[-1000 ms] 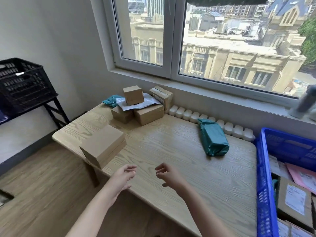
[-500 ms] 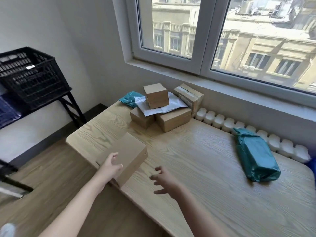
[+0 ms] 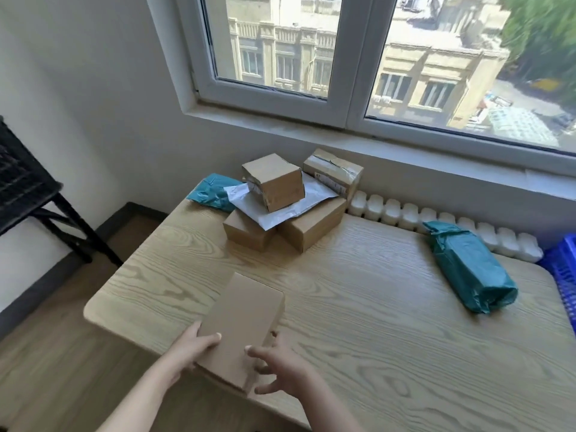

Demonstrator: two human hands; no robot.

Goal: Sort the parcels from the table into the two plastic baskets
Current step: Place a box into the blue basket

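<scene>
A flat brown cardboard box (image 3: 241, 319) lies at the near left edge of the wooden table (image 3: 389, 307). My left hand (image 3: 190, 347) grips its near left corner, thumb on top. My right hand (image 3: 280, 369) touches its near right side with fingers spread. At the back of the table is a pile of parcels: a small box (image 3: 274, 180) on a white mailer (image 3: 280, 210), two boxes beneath, a taped box (image 3: 333, 171) behind, and a teal bag (image 3: 213, 191) to the left. A large teal bag parcel (image 3: 467, 269) lies at the right.
A black plastic basket (image 3: 18, 179) sits on a black stand at the far left. The edge of a blue plastic basket (image 3: 565, 263) shows at the far right. White foam blocks (image 3: 436, 219) line the table's back edge under the window sill.
The view has swung left and down. Both hands reached forward to the flat brown box; my left hand now holds its corner and my right hand has come against its side.
</scene>
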